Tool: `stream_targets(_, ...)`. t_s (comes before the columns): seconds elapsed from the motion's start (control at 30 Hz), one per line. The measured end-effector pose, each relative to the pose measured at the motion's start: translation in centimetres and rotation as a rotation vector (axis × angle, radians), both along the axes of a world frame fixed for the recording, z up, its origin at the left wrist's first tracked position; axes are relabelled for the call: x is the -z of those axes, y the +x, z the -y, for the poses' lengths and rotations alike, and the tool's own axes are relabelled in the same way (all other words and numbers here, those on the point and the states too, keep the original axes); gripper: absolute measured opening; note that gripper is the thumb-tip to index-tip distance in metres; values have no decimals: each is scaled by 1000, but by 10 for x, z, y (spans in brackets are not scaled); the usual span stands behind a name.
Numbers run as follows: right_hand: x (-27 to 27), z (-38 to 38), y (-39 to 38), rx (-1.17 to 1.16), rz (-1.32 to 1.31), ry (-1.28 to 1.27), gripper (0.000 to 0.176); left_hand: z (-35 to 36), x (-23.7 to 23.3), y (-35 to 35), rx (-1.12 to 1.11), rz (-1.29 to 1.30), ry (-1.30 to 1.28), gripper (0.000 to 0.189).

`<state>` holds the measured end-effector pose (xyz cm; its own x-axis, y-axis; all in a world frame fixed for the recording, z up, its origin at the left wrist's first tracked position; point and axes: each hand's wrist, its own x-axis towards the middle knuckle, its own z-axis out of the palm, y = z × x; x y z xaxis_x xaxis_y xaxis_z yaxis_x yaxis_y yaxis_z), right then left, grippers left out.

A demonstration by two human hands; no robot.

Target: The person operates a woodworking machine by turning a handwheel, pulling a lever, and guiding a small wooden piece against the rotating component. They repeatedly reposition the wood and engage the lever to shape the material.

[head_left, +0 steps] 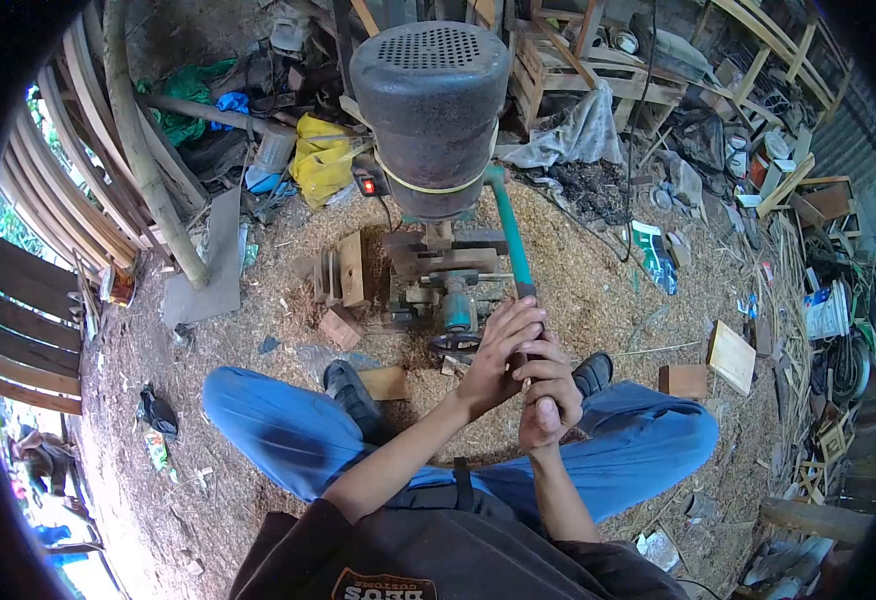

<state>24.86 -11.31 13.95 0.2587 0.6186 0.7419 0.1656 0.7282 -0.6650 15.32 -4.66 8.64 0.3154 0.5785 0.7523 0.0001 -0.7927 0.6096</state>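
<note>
Both of my hands are wrapped round the lower end of a green lever (511, 235), one close behind the other. My left hand (501, 350) is closed on it at the upper side, and my right hand (549, 395) is closed just below. The grip under my fingers is mostly hidden. The lever comes from the right side of an upright machine that resembles a drill press, topped by a dark motor housing (428, 120) with a yellow band. Under the motor are a worn metal vise-like table (443, 262) and a small handwheel (455, 343).
A lit red switch (368, 186) hangs left of the motor. Wooden blocks (354, 268) lie beside the machine, and others (732, 357) at the right. Sawdust covers the floor. Long curved boards (58, 190) lean at left; clutter lines the right wall. My legs straddle the machine's base.
</note>
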Motion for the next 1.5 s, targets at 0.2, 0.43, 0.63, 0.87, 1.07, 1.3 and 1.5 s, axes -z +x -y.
stream_targets(0.2,10,5,-1,11,21,-19,43,-1,18,3,-7,18,12,68)
stream_targets(0.43,21,8,-3,39,12,-25,43,4,27,5,2,22,-41,67)
stream_targets(0.63,28,11,-4,45,21,-47,40,2,35,5,-4,26,-16,64)
stream_targets(0.87,25,17,1,24,59,-90,35,4,23,4,-43,9,13,62)
stream_targets(1.07,24,12,4,50,124,-79,41,4,17,4,-54,-43,-20,60)
stream_targets(1.3,10,4,2,119,108,-63,48,3,-1,1,-52,-43,20,60)
stream_targets(1.5,-48,-36,13,42,161,65,52,-7,-48,9,-118,44,-10,58)
